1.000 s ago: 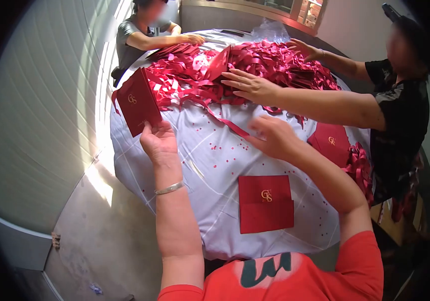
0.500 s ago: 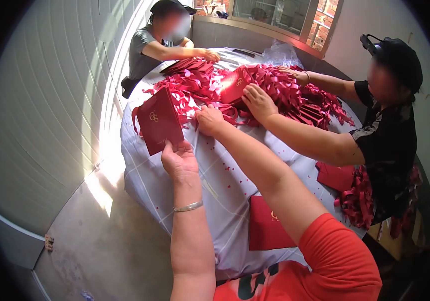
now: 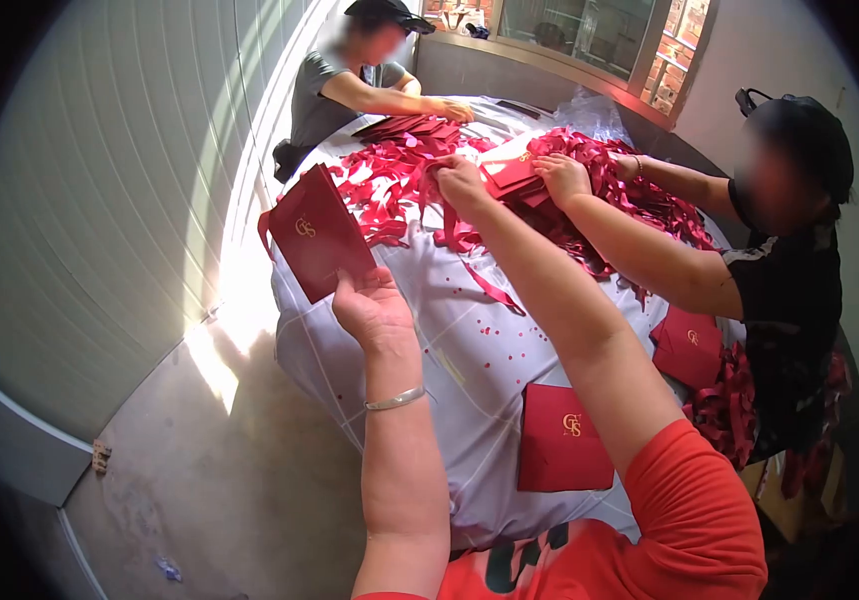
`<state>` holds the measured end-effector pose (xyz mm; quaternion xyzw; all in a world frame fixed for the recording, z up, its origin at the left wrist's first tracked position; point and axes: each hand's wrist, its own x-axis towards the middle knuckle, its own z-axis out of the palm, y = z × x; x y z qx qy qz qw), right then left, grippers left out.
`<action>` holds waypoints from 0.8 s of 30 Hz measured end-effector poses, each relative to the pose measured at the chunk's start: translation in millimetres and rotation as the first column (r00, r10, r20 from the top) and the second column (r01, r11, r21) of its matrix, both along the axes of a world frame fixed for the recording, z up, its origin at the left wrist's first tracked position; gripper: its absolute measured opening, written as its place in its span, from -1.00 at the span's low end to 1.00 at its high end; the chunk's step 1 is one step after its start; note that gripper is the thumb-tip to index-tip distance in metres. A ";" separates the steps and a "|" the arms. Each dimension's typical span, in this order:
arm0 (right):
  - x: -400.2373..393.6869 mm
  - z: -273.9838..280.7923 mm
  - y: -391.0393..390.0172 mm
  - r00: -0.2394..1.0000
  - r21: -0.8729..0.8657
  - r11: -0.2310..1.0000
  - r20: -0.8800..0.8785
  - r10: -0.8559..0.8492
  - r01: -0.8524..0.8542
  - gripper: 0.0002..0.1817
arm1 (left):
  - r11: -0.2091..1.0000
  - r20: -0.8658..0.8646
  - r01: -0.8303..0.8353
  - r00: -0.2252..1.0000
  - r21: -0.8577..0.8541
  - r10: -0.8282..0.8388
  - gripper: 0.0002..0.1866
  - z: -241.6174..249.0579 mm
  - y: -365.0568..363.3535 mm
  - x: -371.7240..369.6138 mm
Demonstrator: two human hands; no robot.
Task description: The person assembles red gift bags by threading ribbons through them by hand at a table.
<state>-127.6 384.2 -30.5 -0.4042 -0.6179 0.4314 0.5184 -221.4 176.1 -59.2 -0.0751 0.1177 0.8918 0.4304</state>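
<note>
My left hand holds a dark red folded card with a gold monogram upright over the table's left edge. My right hand reaches far forward and is closed on a red ribbon lifted from the big heap of red ribbons; the strand trails down over the cloth. Close to me, another red card lies flat on the table, which is covered in a pale checked cloth.
A person in black at the right has both hands in the ribbon heap, with a red card and more ribbons beside them. A person in grey at the far end handles a stack of cards. Grey wall left, window behind.
My right hand moved from the cloth's middle forward into the ribbon heap and took hold of a ribbon. My left hand kept the card raised. My view shifted, and the flat card reappears.
</note>
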 end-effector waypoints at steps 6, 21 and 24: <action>-61.7 -48.1 -17.7 0.776 0.148 0.987 0.630 -0.044 -0.065 -0.30 | 0.997 0.032 0.060 0.998 0.045 -0.062 -0.83 2.0 -2.8 7.9; 18.4 -25.6 -14.0 0.771 0.439 0.892 0.531 -0.351 0.104 -0.76 | 0.992 -0.035 0.127 0.991 -0.016 -0.127 -0.85 -0.6 2.9 20.3; 74.0 -21.3 -17.1 0.735 0.525 0.850 0.556 -0.387 0.051 -0.83 | 0.983 -0.018 0.183 0.983 -0.022 -0.184 -0.85 -2.2 6.7 15.9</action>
